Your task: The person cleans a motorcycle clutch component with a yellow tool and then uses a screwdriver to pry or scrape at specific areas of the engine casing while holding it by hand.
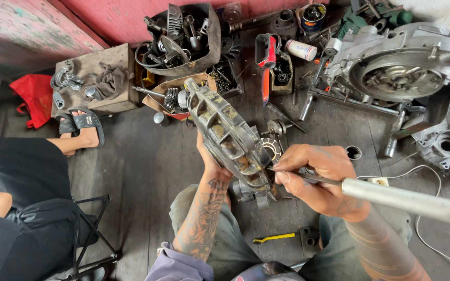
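An engine casing half (230, 138) is gripped from behind by the left hand (210, 158), while a thin metal tool (308, 177) is pinched in the right hand (321, 179) fingers against its rim.

My left hand (210, 158) holds a grimy grey-brown engine cover (228, 138); my right hand (321, 179) grips a silver-handled tool (412, 200). Dark tattoos pattern my forearms. A red bag (36, 96) lies by the floor's left edge, a yellow-handled brush (274, 238) near its bottom edge.

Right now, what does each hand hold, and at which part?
Left hand grips the grey engine casing at its lower edge. Right hand holds a thin metal tool near its tip.
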